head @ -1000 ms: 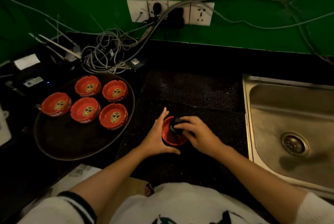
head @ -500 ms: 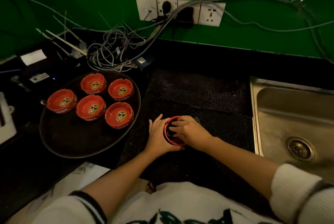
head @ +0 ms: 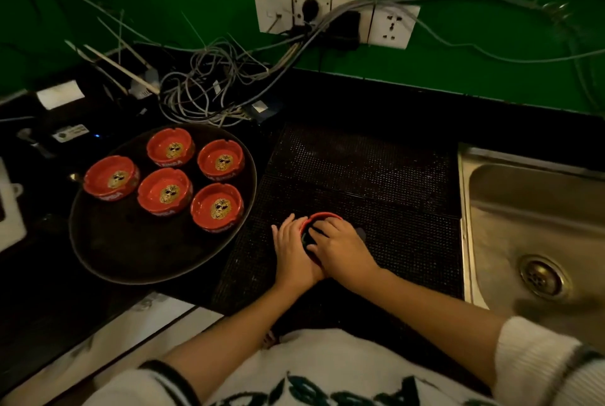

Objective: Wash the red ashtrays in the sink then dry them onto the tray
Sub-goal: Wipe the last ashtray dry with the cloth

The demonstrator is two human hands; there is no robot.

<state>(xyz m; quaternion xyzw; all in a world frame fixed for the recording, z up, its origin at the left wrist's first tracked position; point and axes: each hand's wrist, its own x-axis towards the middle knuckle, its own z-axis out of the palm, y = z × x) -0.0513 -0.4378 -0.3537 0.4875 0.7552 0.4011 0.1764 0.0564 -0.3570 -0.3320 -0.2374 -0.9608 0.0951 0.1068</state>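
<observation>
Red ashtray on mat nr tray is cupped by left hand w/ dark cloth pressed inside by right hand; rim best braced while wiped.

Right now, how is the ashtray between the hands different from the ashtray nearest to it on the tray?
The held ashtray sits on the black mat, gripped by the left hand, with the right hand pressing a dark cloth inside, so its bottom is hidden. The nearest tray ashtray stands untouched on the round tray, its gold emblem visible. Both are red and round.
</observation>
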